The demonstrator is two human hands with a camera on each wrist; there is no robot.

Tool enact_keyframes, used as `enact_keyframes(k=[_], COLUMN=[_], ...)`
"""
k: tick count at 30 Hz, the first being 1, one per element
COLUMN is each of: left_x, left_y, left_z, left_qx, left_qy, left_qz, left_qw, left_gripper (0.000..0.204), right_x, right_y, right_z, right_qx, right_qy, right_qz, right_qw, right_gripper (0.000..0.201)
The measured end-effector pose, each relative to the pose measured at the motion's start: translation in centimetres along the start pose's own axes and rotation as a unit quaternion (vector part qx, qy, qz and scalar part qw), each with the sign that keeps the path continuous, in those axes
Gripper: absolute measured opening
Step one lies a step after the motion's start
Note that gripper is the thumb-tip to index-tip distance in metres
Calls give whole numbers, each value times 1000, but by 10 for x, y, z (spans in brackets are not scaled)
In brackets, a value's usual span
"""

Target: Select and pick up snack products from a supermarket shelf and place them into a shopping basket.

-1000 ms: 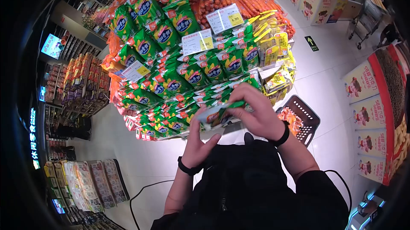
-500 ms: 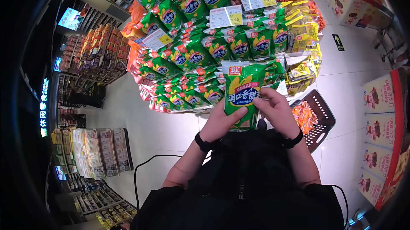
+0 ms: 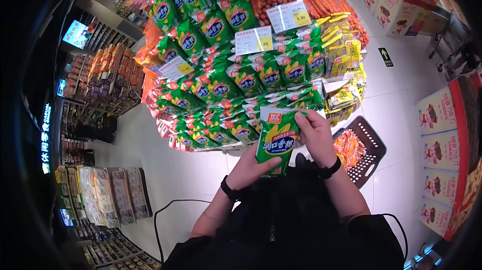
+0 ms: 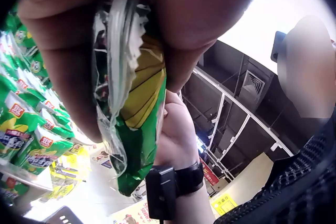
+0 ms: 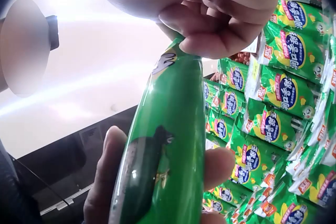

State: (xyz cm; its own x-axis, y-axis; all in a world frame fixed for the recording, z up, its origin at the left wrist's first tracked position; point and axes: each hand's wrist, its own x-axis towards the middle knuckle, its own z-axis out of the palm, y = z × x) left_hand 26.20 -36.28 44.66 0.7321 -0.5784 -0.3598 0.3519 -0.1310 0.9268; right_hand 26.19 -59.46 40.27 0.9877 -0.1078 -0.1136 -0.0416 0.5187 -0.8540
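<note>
Largest is the stack of green packets [image 3: 248,82], spread beyond the fingers of both hands; yellow packets [image 3: 345,97] stand at its right end, beyond the right fingers. Next comes the basket [image 3: 375,144] with orange packets [image 3: 351,147] in it, low and to the right of the right fingers, well apart from them.

The corn-printed packet [image 3: 277,139] lies between the fingers, its front turned up towards the person. The left hand [image 3: 249,168] clamps its lower left part, thumb across the front. The right hand [image 3: 317,137] pinches the upper right corner, thumb and fingers together on it. Half a second ago those right fingers were lower on the right edge; as I judge it, the left hand now bears the body while the right handles only the corner.

The left wrist view shows what the head view does not: a clear zigzag edge [image 4: 135,45] between the left fingers. The right wrist view alone shows left fingertips on both sides of the packet, below the right fingers' pinch.
</note>
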Motion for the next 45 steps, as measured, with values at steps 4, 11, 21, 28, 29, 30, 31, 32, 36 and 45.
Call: enact_keyframes(k=[4, 11, 21, 28, 29, 30, 31, 32, 36, 45], left_x=[-2, 2, 7, 22, 23, 22, 20, 17, 4, -16], left_y=[12, -5, -15, -48, -57, -64, -70, -74, -83, -93], left_z=[-3, -15, -22, -38, -43, -47, -49, -49, -51, -49], left_qx=[55, -42, -83, 24, 50, 60, 69, 78, 53, 40], left_qy=[-11, -20, -23, 19, 11, 9, 7, 5, 12, 45], left_qz=[5, 16, -16, -74, -81, -82, -84, -86, -100, -105], left_qw=[998, 999, 996, 997, 995, 995, 994, 993, 994, 993], left_gripper=[62, 72, 68, 56, 51, 50, 49, 48, 46, 42], right_x=[7, 29, 10, 30, 39, 51, 68, 82, 139, 178], right_y=[9, 12, 5, 3, -6, -15, -20, -35, -61, -15], right_z=[-4, -19, -25, -57, -65, -76, -89, -93, -124, -144], right_qx=[-20, 77, -36, -33, -65, -98, -132, -147, -308, -478], right_qy=[50, 81, -78, -53, -35, -18, -11, 3, -23, 66], right_qz=[-21, -9, 123, -6, -29, -51, -97, -115, -166, -176], right_qw=[998, 994, 989, 998, 997, 994, 986, 982, 936, 858], right_gripper=[28, 25, 36, 38, 40, 42, 42, 39, 34, 33])
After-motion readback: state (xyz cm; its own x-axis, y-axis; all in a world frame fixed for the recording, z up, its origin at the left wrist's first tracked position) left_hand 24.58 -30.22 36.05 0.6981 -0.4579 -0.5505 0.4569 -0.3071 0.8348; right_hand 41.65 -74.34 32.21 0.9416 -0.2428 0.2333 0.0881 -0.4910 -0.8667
